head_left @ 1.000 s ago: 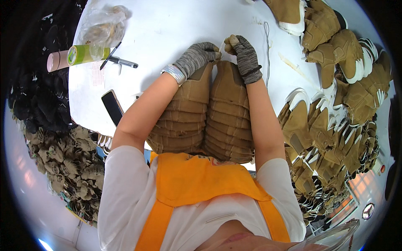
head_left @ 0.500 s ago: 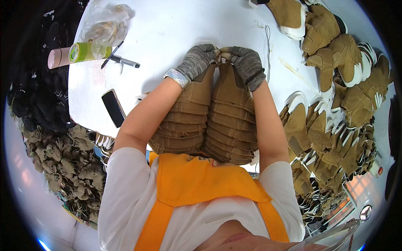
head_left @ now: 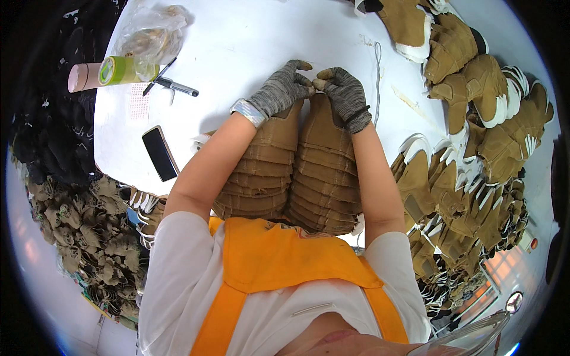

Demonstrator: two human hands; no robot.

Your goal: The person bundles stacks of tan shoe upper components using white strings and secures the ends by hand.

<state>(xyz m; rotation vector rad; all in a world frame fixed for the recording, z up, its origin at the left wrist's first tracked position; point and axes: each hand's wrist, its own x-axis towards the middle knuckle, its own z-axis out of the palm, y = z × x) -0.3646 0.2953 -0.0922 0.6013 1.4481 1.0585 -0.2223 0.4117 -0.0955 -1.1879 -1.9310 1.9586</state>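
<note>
While both forearms angle up from the lower half of the frame, elbows wide, the L hand (head_left: 279,90) & R hand (head_left: 345,98) come together just above centre, tips close over the upper ends of the L stack (head_left: 255,166) & R stack (head_left: 325,160). L hand: back up, pointing to upper right, one finger stretched out w/ a small gap below it, the others bent inward. R hand: pointing to upper left, fingers curled, two tips slightly apart. Can't tell if either has a pinch on anything; tips too small & partly hidden. Both in grey gloves, tan at the tips; shiny pale cuff at L wrist.

Both stacks (brown layered shoe uppers) lie mid-frame, side by side btwn the forearms, near ends by the orange apron (head_left: 297,255).

Writing: apron has a print at its top edge, folded over, can't be read. Paper (head_left: 140,102), upper left of frame, has rows of tiny red marks, too small to read. Green roll (head_left: 122,70) beside pink bottle (head_left: 84,78), also upper left, shows a pale round end; no legible txt. Phone (head_left: 160,153), left of centre, screen dark.
</note>
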